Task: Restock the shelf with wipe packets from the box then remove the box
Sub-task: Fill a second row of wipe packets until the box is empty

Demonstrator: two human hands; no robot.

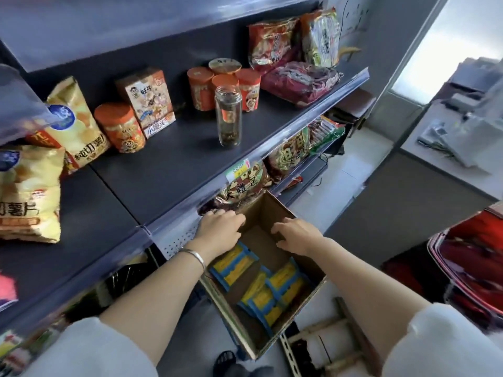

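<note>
Where the open box (pixel 272 210) is seen just below the shelf (pixel 163 172) edge, yellow-and-blue wipe packets (pixel 283 284) are found lying on its bottom. The left hand (pixel 220 224) is laid over the box's shelf-side rim, fingers bent (whether anything is gripped cannot be told). The right hand (pixel 296 235) is held over the inside, fingers loosely curled, nothing grasped.

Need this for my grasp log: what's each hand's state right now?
Left hand: closed, gripping the left wall of the cardboard box.
Right hand: open, fingers loosely curled over the box, holding nothing.
</note>
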